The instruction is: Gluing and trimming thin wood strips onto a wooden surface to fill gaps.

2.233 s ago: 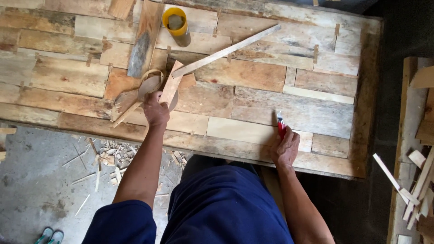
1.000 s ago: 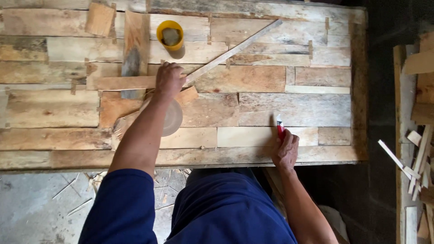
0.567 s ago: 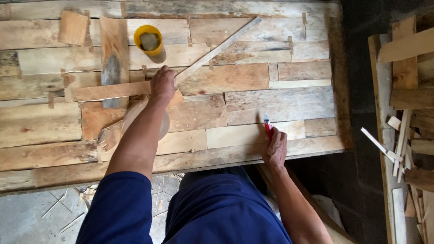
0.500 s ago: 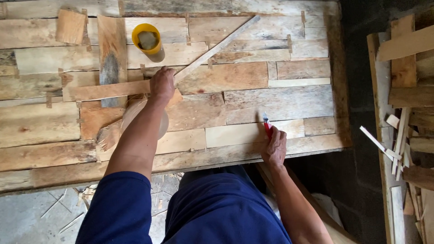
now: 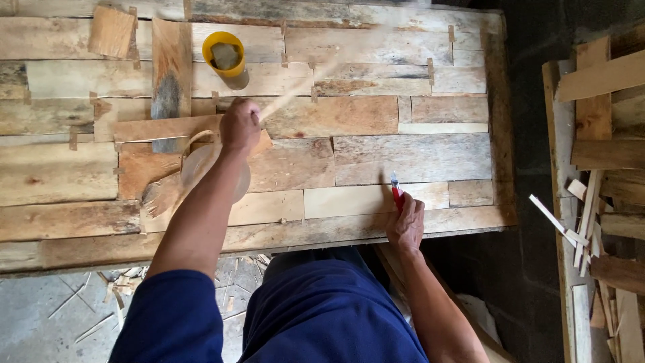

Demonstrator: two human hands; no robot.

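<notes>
The left hand [image 5: 240, 126], left of the frame's centre, is closed in a fist around the near end of a thin wooden strip [image 5: 295, 91]. The strip is blurred; its long axis runs diagonally, pointing toward the upper right. The right hand [image 5: 405, 222], at the lower right edge of the plank surface [image 5: 376, 121], grips a red-handled knife [image 5: 396, 191], blade pointing up the frame. A yellow cup [image 5: 227, 59] stands near the top.

Patchwork plank workbench [image 5: 416, 158], grey concrete floor [image 5: 40, 316], stacked offcuts [image 5: 598, 154] beside.
</notes>
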